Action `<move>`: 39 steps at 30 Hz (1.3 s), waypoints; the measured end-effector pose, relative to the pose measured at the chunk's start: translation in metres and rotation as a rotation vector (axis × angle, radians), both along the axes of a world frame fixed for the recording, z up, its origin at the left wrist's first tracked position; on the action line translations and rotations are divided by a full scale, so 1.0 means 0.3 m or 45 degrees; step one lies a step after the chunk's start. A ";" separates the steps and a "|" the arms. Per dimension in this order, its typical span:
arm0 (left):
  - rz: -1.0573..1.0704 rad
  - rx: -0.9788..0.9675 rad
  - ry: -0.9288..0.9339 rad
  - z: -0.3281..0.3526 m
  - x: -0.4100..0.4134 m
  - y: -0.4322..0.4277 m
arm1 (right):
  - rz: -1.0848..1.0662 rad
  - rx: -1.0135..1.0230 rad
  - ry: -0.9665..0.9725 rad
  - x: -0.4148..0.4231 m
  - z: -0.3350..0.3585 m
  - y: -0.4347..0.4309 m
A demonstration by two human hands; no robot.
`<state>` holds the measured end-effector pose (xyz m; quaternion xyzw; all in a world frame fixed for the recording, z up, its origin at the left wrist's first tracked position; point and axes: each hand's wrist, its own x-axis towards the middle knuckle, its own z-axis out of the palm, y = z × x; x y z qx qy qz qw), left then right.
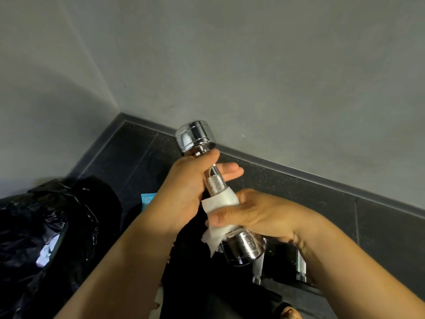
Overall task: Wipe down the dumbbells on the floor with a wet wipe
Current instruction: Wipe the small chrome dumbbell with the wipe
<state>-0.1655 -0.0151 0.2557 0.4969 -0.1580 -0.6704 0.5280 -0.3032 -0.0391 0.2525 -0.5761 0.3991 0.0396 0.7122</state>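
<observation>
Nearest to me, my right hand (259, 217) has its fingers and thumb curled around the wet wipe (218, 203), which is wrapped around the handle of the chrome dumbbell (216, 183) just above its lower head. A loose corner of the wipe hangs beside that head. Below my right wrist, a second dumbbell (301, 265) is partly visible on the floor (287, 180).

Further up the handle, my left hand (188, 185) holds the bar. The thumb is hooked over it close to the upper head and the fingertips project past the far side. The dumbbell is off the floor, tilted, with the knurled section exposed between my hands.

On the left, a black bag (46, 215) stands open with pale material inside. A blue packet (148, 200) lies beyond it. Farthest away, dark floor tiles meet a grey wall (253, 65).
</observation>
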 end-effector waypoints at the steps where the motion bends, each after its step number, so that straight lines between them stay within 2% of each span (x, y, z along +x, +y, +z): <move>1: 0.008 0.015 0.126 0.008 0.004 -0.001 | 0.016 0.065 -0.024 -0.004 0.002 -0.005; 4: 0.000 -0.012 0.422 0.042 0.008 -0.004 | 0.056 0.268 -0.150 -0.013 0.007 -0.003; 6: -0.005 -0.056 0.473 0.052 0.010 0.000 | 0.050 0.298 -0.200 -0.012 0.013 0.003; 8: -0.009 -0.088 0.398 0.049 0.012 -0.002 | 0.026 0.160 -0.172 -0.012 0.011 0.004; 10: -0.042 -0.086 0.197 0.039 0.007 -0.009 | 0.022 -0.022 -0.086 -0.017 0.008 0.005; 12: -0.064 -0.011 -0.019 0.018 -0.008 -0.017 | 0.000 -0.158 0.007 -0.023 0.004 0.008; 14: -0.019 0.121 -0.112 -0.009 -0.034 -0.015 | 0.010 -0.320 0.125 -0.027 -0.011 0.007; 17: 0.139 0.263 -0.068 -0.025 -0.077 -0.014 | 0.059 -0.455 0.239 -0.033 -0.028 0.002; 21: 0.317 0.332 -0.056 -0.031 -0.079 -0.031 | 0.076 -0.296 0.145 -0.052 -0.019 -0.006; 26: 0.497 0.325 0.072 -0.032 -0.045 -0.045 | -0.064 -0.361 0.127 -0.107 0.024 -0.043; 30: 0.686 0.377 0.065 -0.041 -0.013 -0.059 | -0.008 -0.568 0.167 -0.121 0.071 -0.011; 33: 0.796 0.416 0.091 -0.058 0.013 -0.070 | 0.306 -0.880 0.388 -0.068 0.030 0.068; 35: 0.828 0.421 0.126 -0.061 0.024 -0.072 | 0.405 -1.018 0.514 -0.036 -0.007 0.111; 39: 0.880 0.439 0.257 -0.056 0.042 -0.073 | 0.381 -1.004 0.424 -0.037 -0.024 0.115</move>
